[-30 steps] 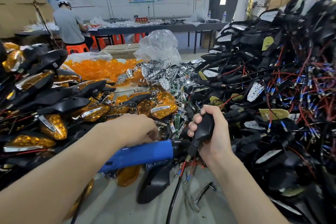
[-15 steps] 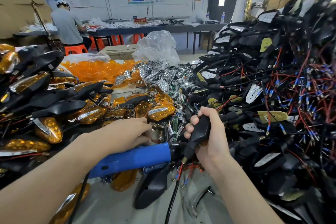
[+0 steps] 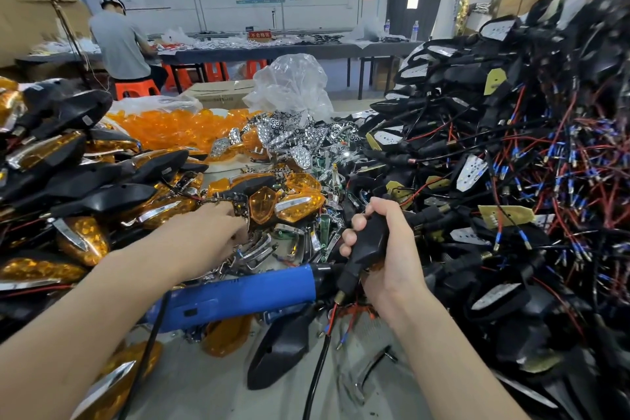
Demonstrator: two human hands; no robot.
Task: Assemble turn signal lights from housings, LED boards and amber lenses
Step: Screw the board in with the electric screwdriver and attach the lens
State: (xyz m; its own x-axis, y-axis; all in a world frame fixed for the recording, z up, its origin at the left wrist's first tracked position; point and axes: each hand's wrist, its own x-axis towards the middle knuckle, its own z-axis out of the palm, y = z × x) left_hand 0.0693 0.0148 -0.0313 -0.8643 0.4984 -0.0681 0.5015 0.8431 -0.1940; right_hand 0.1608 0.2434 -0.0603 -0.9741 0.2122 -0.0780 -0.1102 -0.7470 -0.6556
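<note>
Gripping a black housing (image 3: 370, 239), the right hand (image 3: 392, 262) has its fingers curled round the body and the thumb laid over the top end, just in front of the big heap of wired housings (image 3: 511, 153) on the right. The housing's long axis runs steeply up and down and leans a little: its broad end points up and away toward the heap, while its narrow stem end points down and to the left, toward the person. Red and blue wires (image 3: 332, 317) hang from that stem end over the table (image 3: 204, 392). The stem sits just beside the black nose of a blue tool (image 3: 238, 297), which lies on the table with its long axis left to right, nose to the right, partly under the left forearm. The left hand (image 3: 201, 239) is stretched forward, palm down, into a litter of chrome trims (image 3: 259, 249) near a loose amber lens (image 3: 262, 204). Its fingertips are blurred, so I cannot tell whether they hold anything. Finished lights (image 3: 85, 181) are stacked at the left, and a mound of amber lenses (image 3: 170, 126) lies behind them. Another black housing (image 3: 283, 348) lies on the table below the tool. A clear bag (image 3: 289, 82) stands at the back of the parts.
</note>
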